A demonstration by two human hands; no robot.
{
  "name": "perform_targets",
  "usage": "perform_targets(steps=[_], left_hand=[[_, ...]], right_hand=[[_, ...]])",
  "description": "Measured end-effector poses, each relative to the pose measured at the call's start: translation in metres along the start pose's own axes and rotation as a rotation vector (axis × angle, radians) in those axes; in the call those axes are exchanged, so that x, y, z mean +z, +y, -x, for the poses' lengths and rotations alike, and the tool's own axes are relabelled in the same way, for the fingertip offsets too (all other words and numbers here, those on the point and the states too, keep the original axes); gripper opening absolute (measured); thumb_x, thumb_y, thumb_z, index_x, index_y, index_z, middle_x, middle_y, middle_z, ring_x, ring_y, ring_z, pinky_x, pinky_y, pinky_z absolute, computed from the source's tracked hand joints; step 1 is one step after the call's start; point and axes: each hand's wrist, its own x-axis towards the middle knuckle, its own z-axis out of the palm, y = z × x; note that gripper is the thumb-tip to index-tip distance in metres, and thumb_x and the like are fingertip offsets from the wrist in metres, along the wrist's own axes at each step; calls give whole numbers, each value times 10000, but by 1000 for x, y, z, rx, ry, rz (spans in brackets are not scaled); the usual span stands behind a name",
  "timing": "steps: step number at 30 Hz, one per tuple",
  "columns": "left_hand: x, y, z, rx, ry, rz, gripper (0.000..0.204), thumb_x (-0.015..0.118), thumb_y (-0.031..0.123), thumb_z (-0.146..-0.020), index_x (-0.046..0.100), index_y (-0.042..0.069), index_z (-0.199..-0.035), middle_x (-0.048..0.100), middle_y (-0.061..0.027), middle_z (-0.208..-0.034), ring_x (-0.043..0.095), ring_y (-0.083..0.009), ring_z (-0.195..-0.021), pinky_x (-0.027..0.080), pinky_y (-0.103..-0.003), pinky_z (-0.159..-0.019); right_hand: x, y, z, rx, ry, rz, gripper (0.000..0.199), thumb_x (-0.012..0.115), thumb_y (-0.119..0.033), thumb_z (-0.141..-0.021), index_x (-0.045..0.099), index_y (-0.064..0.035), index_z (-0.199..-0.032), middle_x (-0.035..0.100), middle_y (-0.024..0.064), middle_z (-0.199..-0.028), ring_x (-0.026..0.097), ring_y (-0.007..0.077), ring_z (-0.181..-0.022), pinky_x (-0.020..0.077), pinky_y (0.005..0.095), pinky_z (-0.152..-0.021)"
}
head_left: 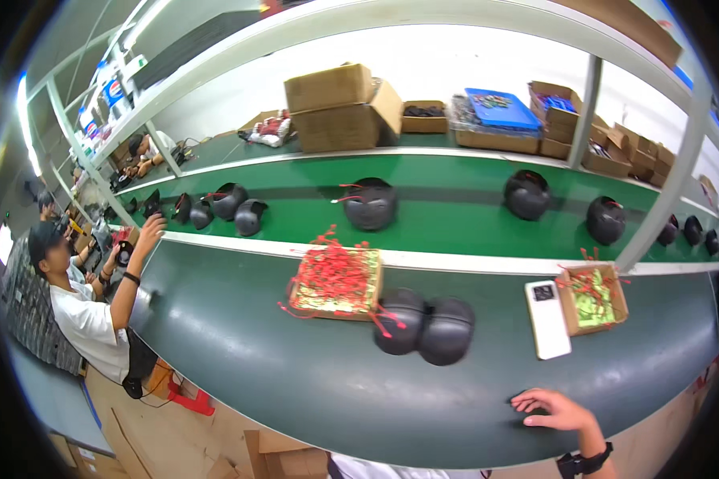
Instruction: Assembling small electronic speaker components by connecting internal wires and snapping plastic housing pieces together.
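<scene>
Our right hand (558, 412) rests flat, grip spread and holding nothing, on the dark green bench (295, 383), steadying us near two black rounded plastic helmet shells (425, 327) lying touching; left hand out of view.

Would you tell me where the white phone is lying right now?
In the head view, the white phone lies on the right of the green table, just left of the small cardboard box.

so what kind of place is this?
Most likely a factory assembly line. Black helmets ride a long green conveyor belt, open boxes of red tags sit on the workbench, and a co-worker stands further along. The right hand rests on the bench.
</scene>
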Motion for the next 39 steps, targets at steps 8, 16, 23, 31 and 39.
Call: perform_targets(steps=[8, 16, 23, 31, 39], left_hand=[[-15, 152, -47, -61, -137, 175, 411, 685, 121, -787, 586, 28, -1175, 556, -202, -1252, 540, -364, -1153, 422, -497, -990], [75, 279, -149, 206, -357, 693, 430, 688, 125, -789, 575, 29, -1193, 553, -202, -1257, 537, -367, -1156, 421, -500, -992], [129, 355, -228, 438, -562, 923, 447, 691, 129, -791, 565, 30, -1208, 551, -201, -1261, 535, -370, -1159, 419, -504, -993], [154, 369, -288, 402, -670, 950, 467, 694, 134, -793, 554, 31, -1226, 549, -201, -1266, 532, -373, -1162, 418, -507, -995], [240, 355, -376, 347, -736, 984, 486, 697, 139, -795, 543, 32, -1244, 546, -200, -1271, 529, -376, -1165, 417, -511, -997]], right_hand=[[-6, 45, 146, 82, 100, -427, 408, 637, -86, -917, 517, 18, -1293, 593, 85, -1206, 582, 156, -1070, 476, 307, -938], [-25, 51, 269, 0, 471, -61, 439, 647, -290, -910, 566, -3, -1232, 612, 161, -1163, 639, 234, -1018, 522, 352, -864], [-19, 67, 364, 94, 794, -2, 428, 587, -340, -929, 570, -40, -1234, 606, 127, -1113, 616, 248, -1001, 504, 367, -871], [-48, 89, 398, 97, 1089, -227, 360, 607, -291, -939, 604, -33, -1190, 655, 115, -1031, 644, 189, -903, 522, 337, -805], [-178, 121, 430, 70, 1438, -352, 264, 646, -226, -915, 651, -20, -1079, 696, 78, -936, 655, 153, -843, 533, 322, -759]])
